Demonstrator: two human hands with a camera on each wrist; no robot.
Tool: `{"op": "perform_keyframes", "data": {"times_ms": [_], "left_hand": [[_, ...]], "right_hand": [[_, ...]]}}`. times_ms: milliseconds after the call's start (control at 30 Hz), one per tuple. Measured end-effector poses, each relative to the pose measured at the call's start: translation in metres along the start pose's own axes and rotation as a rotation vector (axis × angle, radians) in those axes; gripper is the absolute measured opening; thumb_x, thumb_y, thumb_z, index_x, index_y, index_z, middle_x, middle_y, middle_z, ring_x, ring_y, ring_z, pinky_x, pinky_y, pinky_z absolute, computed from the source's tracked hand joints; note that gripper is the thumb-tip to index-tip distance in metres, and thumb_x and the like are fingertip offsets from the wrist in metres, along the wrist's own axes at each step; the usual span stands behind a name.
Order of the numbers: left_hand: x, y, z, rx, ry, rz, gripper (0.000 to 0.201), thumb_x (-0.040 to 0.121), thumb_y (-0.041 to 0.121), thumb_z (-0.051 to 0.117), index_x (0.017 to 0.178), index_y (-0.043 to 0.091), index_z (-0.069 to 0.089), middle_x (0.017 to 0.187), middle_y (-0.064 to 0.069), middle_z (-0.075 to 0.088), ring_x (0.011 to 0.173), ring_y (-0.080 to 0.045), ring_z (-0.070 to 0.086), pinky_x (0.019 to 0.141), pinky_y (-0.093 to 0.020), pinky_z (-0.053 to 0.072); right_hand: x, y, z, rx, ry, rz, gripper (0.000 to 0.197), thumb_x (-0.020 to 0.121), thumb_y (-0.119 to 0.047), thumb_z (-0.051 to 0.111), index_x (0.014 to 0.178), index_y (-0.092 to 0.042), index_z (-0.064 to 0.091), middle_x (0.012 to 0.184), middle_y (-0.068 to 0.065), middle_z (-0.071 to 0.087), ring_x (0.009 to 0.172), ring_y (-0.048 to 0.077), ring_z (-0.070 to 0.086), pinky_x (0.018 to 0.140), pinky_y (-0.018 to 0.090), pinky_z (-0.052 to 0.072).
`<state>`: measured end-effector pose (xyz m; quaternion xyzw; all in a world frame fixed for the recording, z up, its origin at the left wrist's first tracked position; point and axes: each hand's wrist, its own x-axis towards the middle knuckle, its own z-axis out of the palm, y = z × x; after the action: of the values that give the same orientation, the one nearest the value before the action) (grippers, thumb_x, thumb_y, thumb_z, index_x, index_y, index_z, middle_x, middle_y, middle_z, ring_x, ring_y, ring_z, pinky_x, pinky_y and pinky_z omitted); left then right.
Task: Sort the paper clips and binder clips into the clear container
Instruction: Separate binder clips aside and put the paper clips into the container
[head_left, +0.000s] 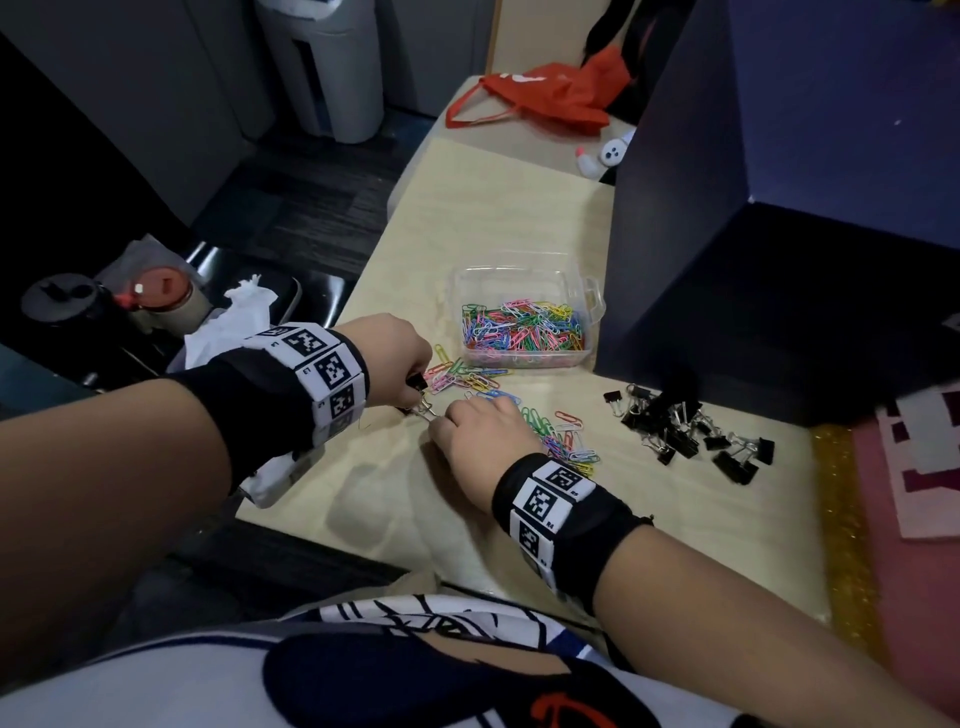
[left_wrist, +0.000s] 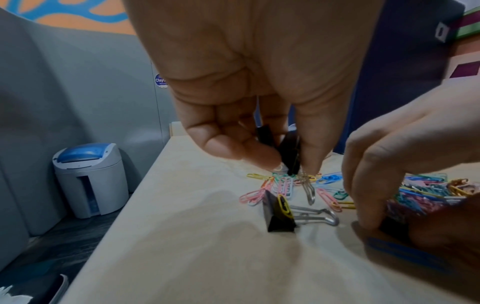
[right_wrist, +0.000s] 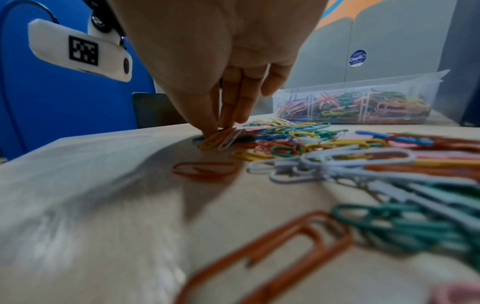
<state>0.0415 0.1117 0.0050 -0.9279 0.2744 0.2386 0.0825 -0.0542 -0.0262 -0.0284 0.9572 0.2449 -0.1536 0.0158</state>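
Note:
My left hand (head_left: 418, 375) (left_wrist: 288, 164) hovers just above the table and pinches two black binder clips (left_wrist: 291, 152) (head_left: 417, 383). Another black binder clip (left_wrist: 278, 211) lies on the table below it, silver handles toward my right hand (head_left: 435, 422) (right_wrist: 218, 128). The right fingertips (left_wrist: 369, 218) are down on the table, pinching a small black piece that looks like a binder clip (left_wrist: 392, 228), partly hidden. Loose coloured paper clips (head_left: 467, 375) (right_wrist: 298, 142) lie around both hands. The clear container (head_left: 524, 312) (right_wrist: 355, 102), behind them, holds many paper clips.
A pile of black binder clips (head_left: 685, 431) lies to the right, with more paper clips (head_left: 563, 439) beside my right wrist. A dark blue box (head_left: 753, 234) stands right of the container. A red bag (head_left: 535, 98) lies at the table's far end. The table edge (head_left: 358, 291) drops off on the left.

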Motion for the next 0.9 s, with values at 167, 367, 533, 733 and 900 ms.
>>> {"op": "perform_keyframes", "data": {"times_ms": [167,367,533,733,900], "left_hand": [[0.000,0.006,0.000,-0.082,0.050,0.023,0.022,0.081,0.032,0.064,0.100,0.020,0.059,0.099,-0.004,0.061,0.090,-0.025,0.059,0.078,-0.035,0.050],[0.001,0.012,0.000,-0.149,0.127,0.045,0.024,0.084,0.027,0.060,0.107,0.021,0.055,0.097,-0.004,0.064,0.090,-0.026,0.060,0.081,-0.039,0.051],[0.005,0.022,-0.003,-0.152,0.092,0.094,0.026,0.085,0.028,0.058,0.109,0.022,0.050,0.092,-0.002,0.067,0.089,-0.026,0.060,0.078,-0.038,0.051],[0.025,0.065,-0.011,-0.168,0.043,0.255,0.022,0.086,0.033,0.060,0.105,0.026,0.053,0.087,0.003,0.065,0.082,-0.022,0.060,0.075,-0.034,0.051],[0.045,0.111,-0.019,-0.285,0.080,0.340,0.029,0.086,0.042,0.065,0.106,0.022,0.060,0.094,0.001,0.066,0.082,-0.017,0.056,0.075,-0.027,0.045]], "right_hand": [[-0.001,0.000,0.001,0.031,0.022,0.000,0.029,0.095,-0.011,0.037,0.122,-0.009,0.050,0.114,0.013,0.055,0.108,0.033,0.049,0.092,0.042,0.031],[0.000,0.006,0.002,0.139,0.174,-0.002,0.025,0.092,-0.011,0.045,0.115,-0.009,0.056,0.106,0.014,0.061,0.103,0.034,0.056,0.089,0.042,0.035],[-0.016,0.020,0.003,0.342,0.297,0.234,0.024,0.082,-0.016,0.044,0.097,-0.015,0.061,0.095,0.010,0.062,0.084,0.035,0.061,0.074,0.039,0.043],[-0.062,0.060,0.020,0.548,0.288,0.581,0.018,0.087,-0.010,0.048,0.102,-0.015,0.058,0.110,0.006,0.053,0.092,0.031,0.056,0.078,0.037,0.046],[-0.096,0.093,0.024,0.599,0.337,0.788,0.021,0.089,-0.002,0.045,0.091,-0.015,0.061,0.106,0.003,0.052,0.084,0.017,0.050,0.073,0.022,0.036]]}}
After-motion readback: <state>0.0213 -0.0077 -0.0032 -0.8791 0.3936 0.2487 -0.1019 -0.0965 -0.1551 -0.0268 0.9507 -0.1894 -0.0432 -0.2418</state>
